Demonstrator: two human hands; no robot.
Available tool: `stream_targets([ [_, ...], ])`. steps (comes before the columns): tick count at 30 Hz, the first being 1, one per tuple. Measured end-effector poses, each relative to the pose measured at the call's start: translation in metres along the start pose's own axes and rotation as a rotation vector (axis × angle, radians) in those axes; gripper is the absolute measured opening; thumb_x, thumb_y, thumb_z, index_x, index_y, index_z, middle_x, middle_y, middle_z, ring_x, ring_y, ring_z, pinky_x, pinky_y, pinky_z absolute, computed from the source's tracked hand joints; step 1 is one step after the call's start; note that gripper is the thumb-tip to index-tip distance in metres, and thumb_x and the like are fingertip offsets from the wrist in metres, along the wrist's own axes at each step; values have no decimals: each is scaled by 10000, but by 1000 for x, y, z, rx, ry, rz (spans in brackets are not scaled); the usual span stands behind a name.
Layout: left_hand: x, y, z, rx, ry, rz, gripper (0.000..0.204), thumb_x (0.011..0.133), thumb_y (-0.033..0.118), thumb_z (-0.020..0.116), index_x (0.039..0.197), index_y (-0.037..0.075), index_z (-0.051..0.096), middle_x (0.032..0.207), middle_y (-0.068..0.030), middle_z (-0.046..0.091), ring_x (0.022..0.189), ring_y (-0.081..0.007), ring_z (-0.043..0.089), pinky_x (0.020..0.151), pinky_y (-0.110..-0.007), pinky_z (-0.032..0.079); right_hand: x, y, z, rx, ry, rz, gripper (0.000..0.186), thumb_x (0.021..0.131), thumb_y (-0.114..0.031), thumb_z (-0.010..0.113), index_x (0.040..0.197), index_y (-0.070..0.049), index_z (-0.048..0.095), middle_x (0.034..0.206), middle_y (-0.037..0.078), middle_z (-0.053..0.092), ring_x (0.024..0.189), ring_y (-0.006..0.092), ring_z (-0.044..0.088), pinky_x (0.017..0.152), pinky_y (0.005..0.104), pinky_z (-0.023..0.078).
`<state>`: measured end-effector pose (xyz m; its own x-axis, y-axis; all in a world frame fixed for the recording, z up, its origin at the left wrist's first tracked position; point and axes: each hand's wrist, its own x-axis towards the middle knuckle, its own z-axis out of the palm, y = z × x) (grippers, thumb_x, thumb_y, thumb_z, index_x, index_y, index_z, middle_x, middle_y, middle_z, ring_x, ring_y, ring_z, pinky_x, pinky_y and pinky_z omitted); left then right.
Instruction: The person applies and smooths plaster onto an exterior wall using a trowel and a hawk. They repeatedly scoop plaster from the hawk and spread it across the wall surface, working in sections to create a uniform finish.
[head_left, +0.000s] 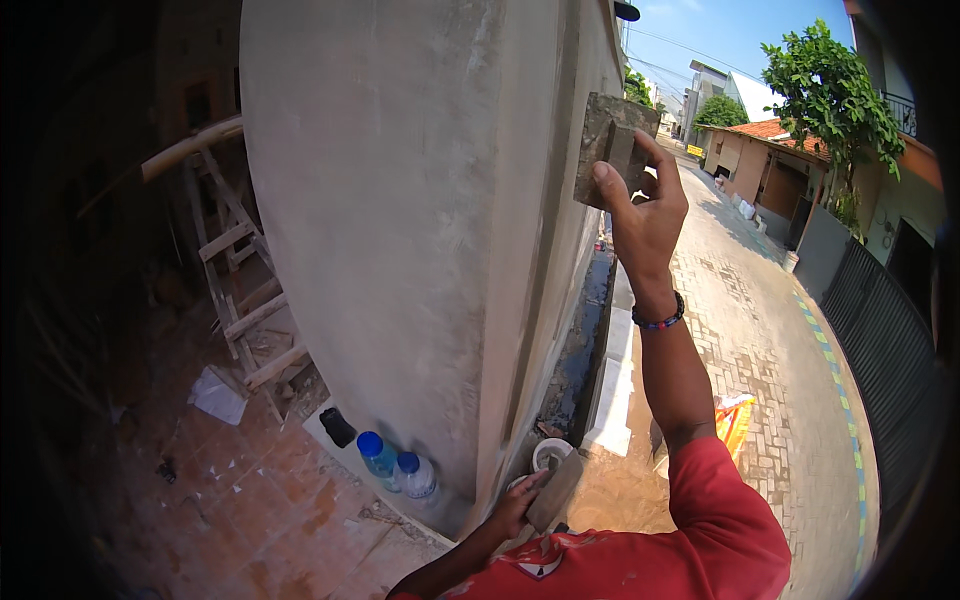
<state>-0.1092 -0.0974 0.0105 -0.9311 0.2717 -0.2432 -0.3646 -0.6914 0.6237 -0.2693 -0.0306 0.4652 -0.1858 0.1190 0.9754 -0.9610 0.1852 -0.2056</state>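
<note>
My right hand [648, 215] is raised at the outer side of the grey plastered wall [400, 200]. Its thumb and fingers are closed round the handle block of a plastering float [597, 130], a worn, cement-stained square plate held upright near the wall's edge. Lower down, close to the foot of the wall, my left hand [514, 508] grips a flat grey-brown board [556, 493], tilted upward. Just behind that board stands a white bucket [552, 453], partly hidden by it.
Two blue-capped bottles [377, 455] and a black item [338, 428] stand by the wall's base. A wooden ladder-like frame [235, 240] is at left. Sand [625, 490], pale blocks [612, 400] and an orange-yellow sack [733, 425] lie beside the paved lane [770, 350].
</note>
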Motion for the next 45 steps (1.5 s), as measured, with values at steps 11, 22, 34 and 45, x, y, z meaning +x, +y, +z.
stream_targets([
  [11,7,-2,-5,-51,-53,50,477,963,115,475,1424,119,352,1312,-101,510,1099,-174,568,924,-312,483,-13,14,26,-186,-50,-70,426,768,-175,732,1106,32,574,949,196,611,895,324,606,770,378,475],
  [22,-1,-4,-4,-22,-78,23,497,956,122,496,1429,112,345,1344,-84,483,1113,-173,556,943,-311,466,-25,-6,-6,-58,-39,12,447,768,-156,739,1137,30,570,959,146,618,843,225,617,730,320,488],
  [34,3,-10,12,-10,-63,2,498,951,125,510,1425,120,355,1356,-51,473,1113,-150,551,923,-293,475,-64,9,28,-255,-32,-59,445,762,-127,730,1123,54,545,978,208,577,902,345,590,775,390,477],
  [45,-11,-5,12,-35,4,-26,503,953,139,516,1426,116,347,1339,-58,484,1100,-154,558,919,-295,480,-130,18,-10,-51,-53,154,481,751,-149,761,1139,34,544,962,148,589,861,253,594,747,342,477],
])
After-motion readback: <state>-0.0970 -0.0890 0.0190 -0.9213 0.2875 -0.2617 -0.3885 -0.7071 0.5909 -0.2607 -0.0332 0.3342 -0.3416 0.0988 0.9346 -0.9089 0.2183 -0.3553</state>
